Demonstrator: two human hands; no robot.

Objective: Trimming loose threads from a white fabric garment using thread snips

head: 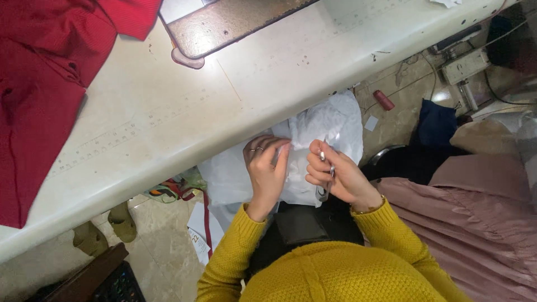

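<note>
Below the bench [184, 106] edge, at 6 o'clock of it, white fabric [330, 126] is being held over the lap. The left hand [267, 170] fingers are being pinched on a fold; small metal snips [326, 168] are being clamped by the right hand [338, 176]. Trimming is judged under way; the extent finished cannot be told. Red cloth [39, 84] is lying untouched at 9 o'clock.
</note>
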